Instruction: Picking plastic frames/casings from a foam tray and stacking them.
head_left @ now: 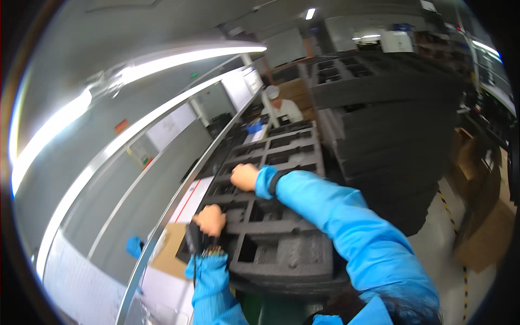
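Observation:
A black foam tray (281,227) with several rectangular compartments lies in front of me on a stack of similar trays. My left hand (211,219) is closed over the tray's left side, near its closer end. A black device (193,238) is strapped at that wrist. Farther along the same side, my right hand (245,177) is curled shut above the tray, its forearm reaching across from the right. Whatever either hand may grip is hidden by the fingers. Clear plastic-looking material (292,249) shows in the nearest compartment. Both arms wear blue sleeves.
Tall stacks of black foam trays (384,141) stand to the right. A metal frame (162,216) with lights runs along the left, beside a cardboard piece (170,252). A person (284,108) in white sits beyond the tray. Open cardboard boxes (479,233) are at far right.

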Motion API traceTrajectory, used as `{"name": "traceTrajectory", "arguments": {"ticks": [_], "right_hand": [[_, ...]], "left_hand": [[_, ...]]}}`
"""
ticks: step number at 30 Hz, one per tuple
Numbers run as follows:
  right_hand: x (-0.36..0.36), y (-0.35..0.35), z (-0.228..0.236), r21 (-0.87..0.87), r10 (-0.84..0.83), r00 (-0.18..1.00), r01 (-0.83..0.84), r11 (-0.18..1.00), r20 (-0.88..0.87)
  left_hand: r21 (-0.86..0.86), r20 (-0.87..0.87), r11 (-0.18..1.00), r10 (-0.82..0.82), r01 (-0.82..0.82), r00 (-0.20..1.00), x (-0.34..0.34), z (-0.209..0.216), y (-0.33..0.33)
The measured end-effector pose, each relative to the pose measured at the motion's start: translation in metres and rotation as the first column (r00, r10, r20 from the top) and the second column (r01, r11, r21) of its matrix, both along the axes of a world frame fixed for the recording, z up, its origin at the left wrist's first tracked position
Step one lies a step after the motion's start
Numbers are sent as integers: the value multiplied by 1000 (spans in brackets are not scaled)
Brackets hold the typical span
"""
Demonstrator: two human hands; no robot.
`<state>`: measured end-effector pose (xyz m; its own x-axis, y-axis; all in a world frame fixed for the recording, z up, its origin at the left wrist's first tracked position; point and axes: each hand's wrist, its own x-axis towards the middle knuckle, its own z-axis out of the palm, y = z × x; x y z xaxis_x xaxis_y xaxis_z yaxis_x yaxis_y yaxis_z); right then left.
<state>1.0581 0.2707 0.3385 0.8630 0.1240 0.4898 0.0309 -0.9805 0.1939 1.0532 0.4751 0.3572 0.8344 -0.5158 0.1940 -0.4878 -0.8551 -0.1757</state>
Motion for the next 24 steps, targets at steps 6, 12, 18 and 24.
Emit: {"name": "traceTrajectory", "arguments": {"ticks": [6,12,18,24], "right_hand": [[36,31,-8,-41,-144,988,147,988,59],[68,14,-11,-279,-124,987,92,956,-100],[67,0,3,-20,37,982,-41,999,-187],[53,-32,27,133,202,954,-176,975,-223]], "left_hand": [[-38,215,999,-18,27,976,8,-13,19],[13,288,998,-69,68,955,12,-4,-5],[133,233,991,-43,12,972,7,12,-12],[36,195,999,-38,31,980,6,22,-6]]}}
